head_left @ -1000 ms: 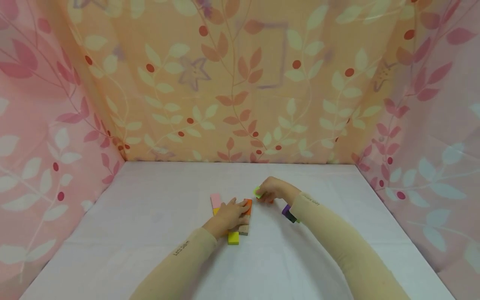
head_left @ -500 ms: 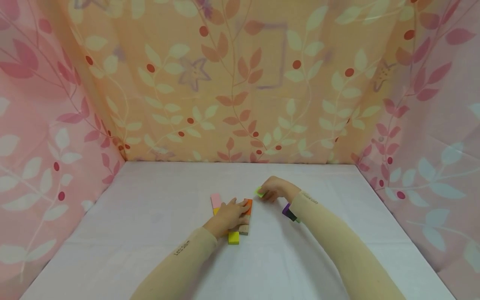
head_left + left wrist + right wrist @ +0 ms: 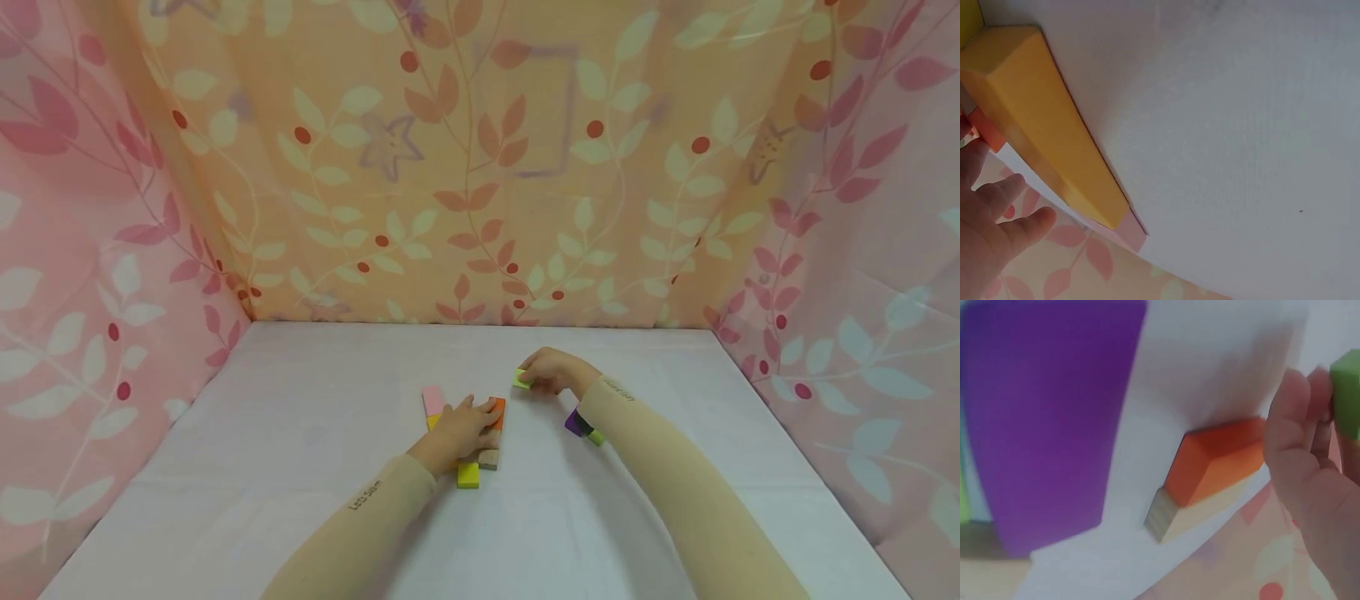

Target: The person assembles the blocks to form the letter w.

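Shifted slightly up and to the right in the head view since a second ago, the lime-green block [image 3: 521,379] sits pinched between the fingers of the right hand [image 3: 553,371], beyond the orange block [image 3: 498,407]. Spread and relaxed, the left hand [image 3: 453,435] has stayed put, fingertips touching that orange block. Around it on the tabletop [image 3: 225,467] lie a pink block [image 3: 432,400], a wooden block [image 3: 488,460] and a yellow block [image 3: 468,477]; a purple block [image 3: 573,423] is near the right sleeve [image 3: 660,450].

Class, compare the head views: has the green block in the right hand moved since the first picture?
Yes: judged against the table's far edge, the green block has shifted slightly toward that edge and slightly rightward.
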Demonstrator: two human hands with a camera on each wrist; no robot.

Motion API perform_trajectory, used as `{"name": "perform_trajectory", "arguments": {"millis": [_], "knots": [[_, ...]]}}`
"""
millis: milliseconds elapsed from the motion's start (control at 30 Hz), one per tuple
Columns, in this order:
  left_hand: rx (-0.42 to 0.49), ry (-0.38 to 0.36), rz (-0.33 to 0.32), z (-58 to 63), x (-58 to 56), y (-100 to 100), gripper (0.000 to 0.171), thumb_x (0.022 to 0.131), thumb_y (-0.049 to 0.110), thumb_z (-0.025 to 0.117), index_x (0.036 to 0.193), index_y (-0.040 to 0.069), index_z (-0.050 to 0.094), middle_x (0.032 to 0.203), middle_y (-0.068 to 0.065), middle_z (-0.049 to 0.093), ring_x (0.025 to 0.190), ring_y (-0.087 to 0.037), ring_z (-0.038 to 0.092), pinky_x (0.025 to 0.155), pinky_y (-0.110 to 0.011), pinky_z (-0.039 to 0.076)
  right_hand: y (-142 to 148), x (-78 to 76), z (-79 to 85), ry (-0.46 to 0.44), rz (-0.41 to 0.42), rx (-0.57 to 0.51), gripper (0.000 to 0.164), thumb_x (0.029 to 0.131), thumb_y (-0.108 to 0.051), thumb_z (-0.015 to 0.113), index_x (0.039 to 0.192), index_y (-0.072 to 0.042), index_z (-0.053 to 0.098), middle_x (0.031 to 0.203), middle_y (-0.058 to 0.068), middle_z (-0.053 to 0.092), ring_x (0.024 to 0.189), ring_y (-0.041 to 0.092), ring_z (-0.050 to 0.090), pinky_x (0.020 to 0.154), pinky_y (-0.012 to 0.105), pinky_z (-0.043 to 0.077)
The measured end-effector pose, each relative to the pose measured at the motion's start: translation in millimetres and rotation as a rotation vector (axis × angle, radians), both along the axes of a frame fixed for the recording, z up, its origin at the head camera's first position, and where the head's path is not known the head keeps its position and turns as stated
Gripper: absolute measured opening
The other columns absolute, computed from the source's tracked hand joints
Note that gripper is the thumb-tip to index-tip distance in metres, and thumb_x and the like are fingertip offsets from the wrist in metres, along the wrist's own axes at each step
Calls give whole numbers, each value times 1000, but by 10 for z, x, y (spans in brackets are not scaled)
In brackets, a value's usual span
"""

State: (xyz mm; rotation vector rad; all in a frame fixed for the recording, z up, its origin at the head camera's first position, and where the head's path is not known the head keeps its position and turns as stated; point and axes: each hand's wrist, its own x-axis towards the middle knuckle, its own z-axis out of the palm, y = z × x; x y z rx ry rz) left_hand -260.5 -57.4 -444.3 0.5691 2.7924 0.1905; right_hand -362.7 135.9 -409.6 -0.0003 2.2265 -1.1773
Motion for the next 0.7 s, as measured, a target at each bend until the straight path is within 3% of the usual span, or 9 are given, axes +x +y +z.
{"name": "perform_trajectory", "arguments": {"millis": [133,233,400,567,700], "knots": [[-12,9,-5,-1,9,11,66,88,48,60,147,22,45,156,4,34,144,-31,25,109,-60,27,-89,17,-19,10,-33,35,37,92,-7,64,129,1,61,86,6,57,67,16,50,62,25,42],[-22,13,-8,7,17,21,66,89,48,60,147,22,45,155,4,34,144,-31,26,108,-60,28,-131,1,-55,21,-57,82,29,90,-7,68,118,0,66,90,8,60,71,18,53,66,28,44],[-34,21,-4,18,23,23,65,89,48,60,147,22,46,155,4,35,143,-30,27,108,-59,29,-161,-26,-110,52,-47,111,17,86,-7,72,101,0,70,84,7,62,69,18,51,61,28,45],[-28,18,4,9,14,17,65,89,48,61,147,22,46,155,5,34,144,-30,26,109,-59,28,-203,68,-125,89,-64,101,24,85,-3,72,108,3,70,80,3,61,62,14,47,54,23,40],[-34,22,-4,12,15,17,65,89,48,60,147,22,46,155,4,34,143,-30,27,108,-59,29,-202,23,-227,104,-62,121,34,85,-3,72,119,-1,68,93,6,64,67,15,50,58,25,43]]}}
